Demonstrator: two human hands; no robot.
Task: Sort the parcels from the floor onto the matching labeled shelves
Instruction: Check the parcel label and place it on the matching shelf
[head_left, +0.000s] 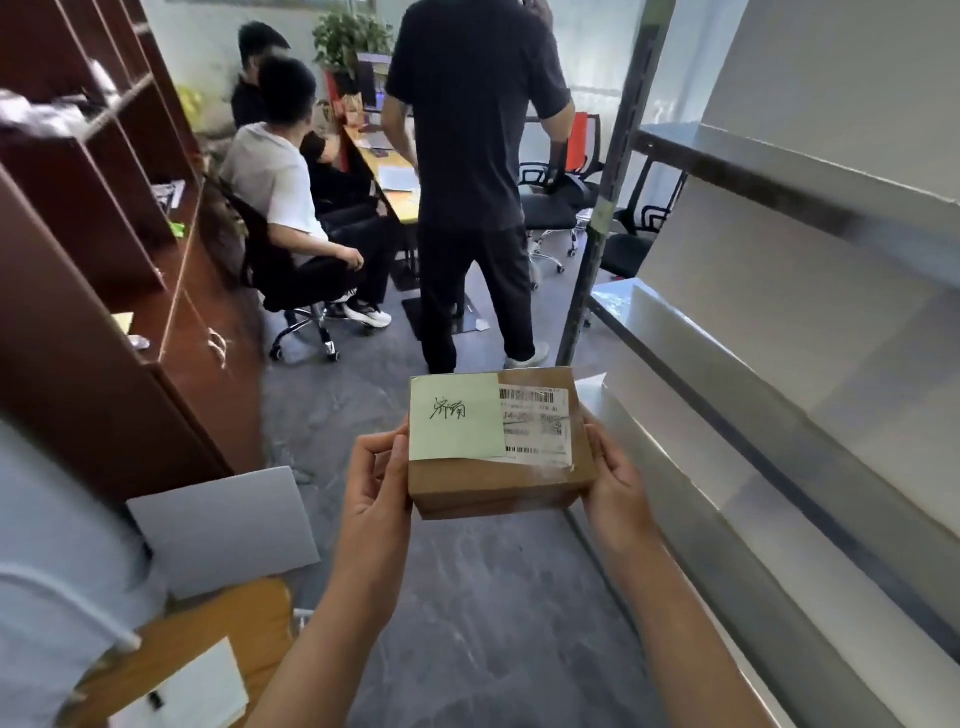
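Observation:
A brown cardboard parcel (498, 483) is held level in front of me, above the grey floor. A pale green note with handwritten characters and a white shipping label with barcodes cover its top. My left hand (376, 480) grips its left side, thumb on the top edge. Its right side rests in my right hand (615, 467). White metal shelves (779, 332) rise in tiers on my right, close to the parcel.
More parcels lie at lower left: a flat grey one (223, 525), a brown one with a white label (208, 649). A dark wooden cabinet (104, 260) lines the left wall. A person stands just ahead; two others sit at a desk.

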